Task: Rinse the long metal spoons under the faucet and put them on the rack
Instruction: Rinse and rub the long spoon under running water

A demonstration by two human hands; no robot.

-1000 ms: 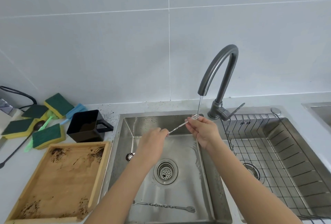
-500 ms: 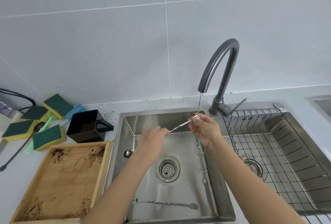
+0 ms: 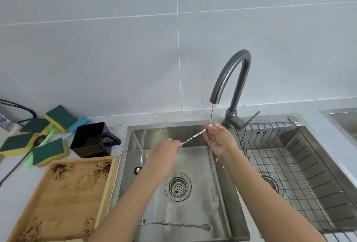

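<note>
A long twisted metal spoon [image 3: 193, 139] is stretched between both hands over the left sink basin [image 3: 195, 164]. My left hand [image 3: 164, 153] grips its lower end. My right hand [image 3: 218, 139] pinches the upper end right under the thin stream running from the dark grey faucet [image 3: 231, 79]. A second long spoon [image 3: 174, 224] with a forked end lies flat near the basin's front edge. A third spoon [image 3: 139, 165] leans against the basin's left wall, bowl down. The wire rack [image 3: 301, 166] fills the right basin and holds nothing.
On the left counter stand a dirty wooden tray [image 3: 63, 199], a black square cup [image 3: 92, 139], several green-yellow sponges [image 3: 48, 151] and a long dark spoon [image 3: 17, 164]. The faucet lever [image 3: 251, 119] juts toward the rack. Another sink edge shows far right.
The hands and the held spoon stay under the stream, the right hand's fingers shifting slightly at the tip. The camera view has shifted a little.
</note>
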